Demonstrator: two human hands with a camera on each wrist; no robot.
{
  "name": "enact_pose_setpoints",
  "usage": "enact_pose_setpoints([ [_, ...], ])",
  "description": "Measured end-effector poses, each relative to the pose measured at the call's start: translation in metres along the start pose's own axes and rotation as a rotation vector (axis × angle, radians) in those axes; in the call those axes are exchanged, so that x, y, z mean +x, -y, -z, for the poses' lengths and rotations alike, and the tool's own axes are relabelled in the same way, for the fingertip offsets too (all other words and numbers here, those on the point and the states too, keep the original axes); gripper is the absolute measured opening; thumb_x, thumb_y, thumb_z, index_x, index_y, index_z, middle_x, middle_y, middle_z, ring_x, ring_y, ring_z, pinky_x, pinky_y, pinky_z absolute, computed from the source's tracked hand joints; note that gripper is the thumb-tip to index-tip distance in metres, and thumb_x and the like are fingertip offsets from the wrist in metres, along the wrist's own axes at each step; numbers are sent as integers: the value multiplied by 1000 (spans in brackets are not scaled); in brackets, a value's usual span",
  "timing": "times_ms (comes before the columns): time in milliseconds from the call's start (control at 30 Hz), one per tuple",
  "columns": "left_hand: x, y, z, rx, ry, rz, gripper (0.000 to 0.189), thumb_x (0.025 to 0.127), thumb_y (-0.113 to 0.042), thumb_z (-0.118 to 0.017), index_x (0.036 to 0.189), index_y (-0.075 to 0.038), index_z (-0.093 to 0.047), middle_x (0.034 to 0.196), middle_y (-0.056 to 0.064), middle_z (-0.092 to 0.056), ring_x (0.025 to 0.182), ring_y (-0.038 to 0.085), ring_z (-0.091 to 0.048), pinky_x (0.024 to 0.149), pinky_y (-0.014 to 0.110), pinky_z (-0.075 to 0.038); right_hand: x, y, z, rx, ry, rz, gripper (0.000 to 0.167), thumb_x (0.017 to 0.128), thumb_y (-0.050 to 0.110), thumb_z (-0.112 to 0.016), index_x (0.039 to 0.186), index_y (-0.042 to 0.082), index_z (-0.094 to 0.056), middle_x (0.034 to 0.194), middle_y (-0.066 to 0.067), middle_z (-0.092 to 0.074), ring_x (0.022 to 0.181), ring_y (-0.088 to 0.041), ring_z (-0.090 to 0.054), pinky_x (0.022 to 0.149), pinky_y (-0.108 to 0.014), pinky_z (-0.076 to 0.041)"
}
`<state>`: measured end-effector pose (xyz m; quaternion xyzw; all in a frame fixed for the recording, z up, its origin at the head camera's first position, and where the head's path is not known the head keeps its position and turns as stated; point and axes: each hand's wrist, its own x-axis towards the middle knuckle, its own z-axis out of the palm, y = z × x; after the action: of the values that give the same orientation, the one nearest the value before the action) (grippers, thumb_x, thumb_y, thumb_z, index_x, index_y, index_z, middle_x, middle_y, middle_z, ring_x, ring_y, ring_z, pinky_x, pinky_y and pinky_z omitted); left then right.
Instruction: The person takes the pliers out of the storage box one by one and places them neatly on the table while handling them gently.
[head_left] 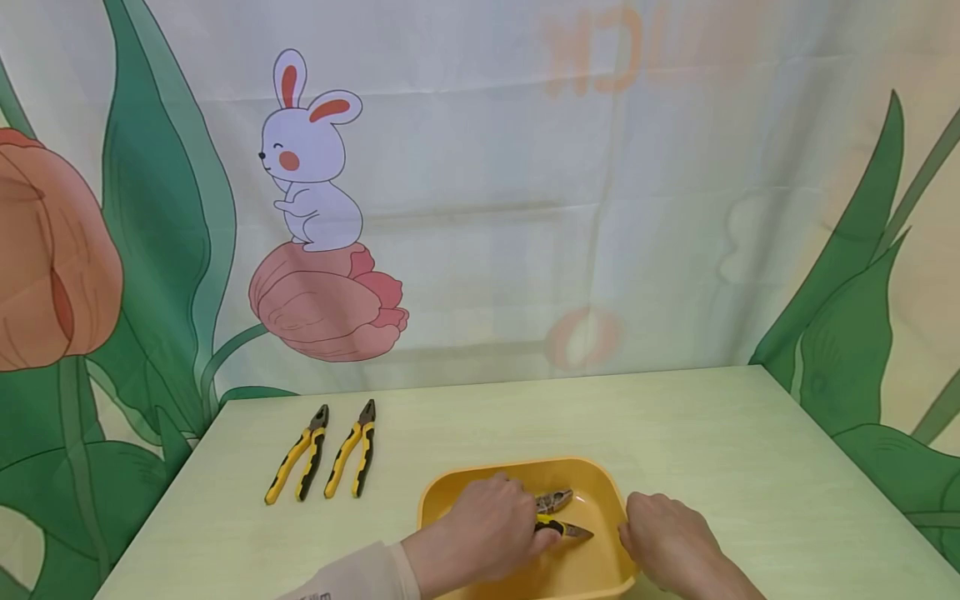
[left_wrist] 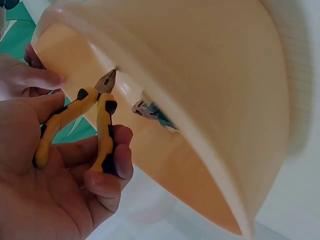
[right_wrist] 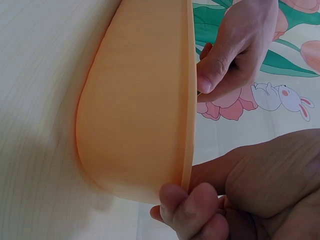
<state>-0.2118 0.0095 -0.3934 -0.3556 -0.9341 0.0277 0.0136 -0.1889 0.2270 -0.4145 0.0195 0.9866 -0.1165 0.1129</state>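
Observation:
A pair of pliers with yellow and black handles lies in my left hand, fingers and thumb around the handles. Its dark metal nose points to the right over the inside of a yellow plastic basin. Inside that basin rests a second tool, pliers with a metal head; a teal handle shows on it in the left wrist view, the rest hidden by the hand and basin wall. My right hand grips the basin's right rim, with its fingers curled on the outside.
Two more pairs of yellow and black pliers, a left one and a right one, lie side by side on the pale table. Behind the table hangs a printed curtain with a rabbit and tulips.

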Motion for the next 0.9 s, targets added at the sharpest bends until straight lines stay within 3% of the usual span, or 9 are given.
enact_pose_setpoints([
  [433,3,-6,8,55,29,9,65,103,-56,-55,53,-18,-39,55,-3,-35,48,12,-38,40,28,-32,1,0,0,-6,2,3,26,97,11,-63,72,9,-54,63,-2,-49,55,-16,-44,53,-29,-39],
  [700,7,-9,11,42,129,41,64,105,-52,-52,53,-17,-37,54,-4,-29,46,11,-29,41,28,-25,0,-1,-1,-8,-3,13,27,96,10,-63,71,9,-54,62,-2,-48,54,-16,-44,53,-29,-38],
  [900,8,-10,12,68,142,52,62,105,-50,-50,54,-18,-38,54,-3,-31,47,12,-31,42,29,-28,-1,-1,-1,-16,-30,29,29,96,10,-63,68,9,-54,61,-1,-46,53,-15,-40,51,-28,-36],
])
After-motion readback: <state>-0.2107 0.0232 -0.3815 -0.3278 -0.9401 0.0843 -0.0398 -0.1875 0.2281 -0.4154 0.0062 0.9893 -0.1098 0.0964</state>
